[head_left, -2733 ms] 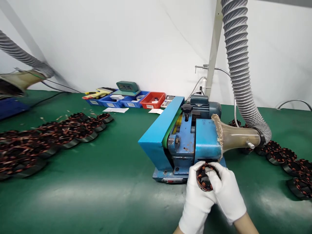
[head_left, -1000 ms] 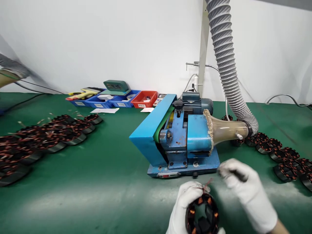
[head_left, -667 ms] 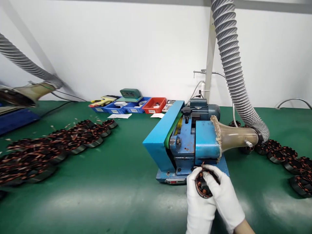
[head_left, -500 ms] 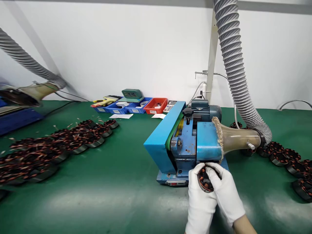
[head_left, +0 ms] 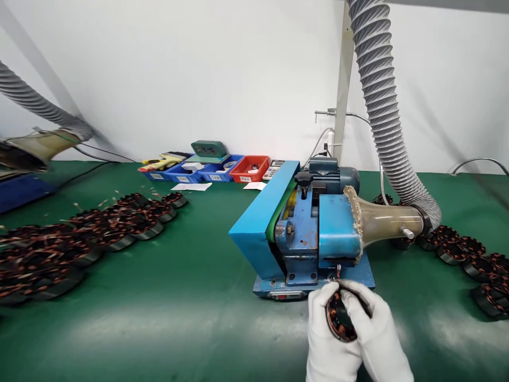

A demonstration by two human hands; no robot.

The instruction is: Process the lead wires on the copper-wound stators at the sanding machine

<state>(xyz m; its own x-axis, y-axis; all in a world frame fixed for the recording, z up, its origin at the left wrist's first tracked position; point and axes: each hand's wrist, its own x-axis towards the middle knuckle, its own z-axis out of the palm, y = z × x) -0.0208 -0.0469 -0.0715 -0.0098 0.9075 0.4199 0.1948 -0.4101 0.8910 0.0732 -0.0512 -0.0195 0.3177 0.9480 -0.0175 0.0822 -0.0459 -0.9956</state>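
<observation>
Both my hands wear white gloves and grip one motor stator (head_left: 338, 318), a dark ring with copper windings. My left hand (head_left: 328, 339) is closed round its left side and underside. On the right, my right hand (head_left: 376, 323) pinches the ring, with fingers at its upper rim and inside edge. A short bundle of wire ends (head_left: 339, 272) sticks up from the top of the stator, towards the machine. Just beyond stands a blue belt grinding machine (head_left: 296, 244) with a green belt and a blue hood (head_left: 338, 228). The gloves hide part of the ring.
Several stators (head_left: 79, 244) lie grouped at the left; more stators (head_left: 473, 254) lie at the right. A grey hose (head_left: 376, 95) joins the hood's funnel (head_left: 392, 223). Blue bins (head_left: 220, 171), a red bin (head_left: 249, 168) and a calculator (head_left: 273, 170) line the back.
My hands have drawn the stator down and back from the machine's hood. Its wire ends now show below the hood. The whole view has shifted slightly.
</observation>
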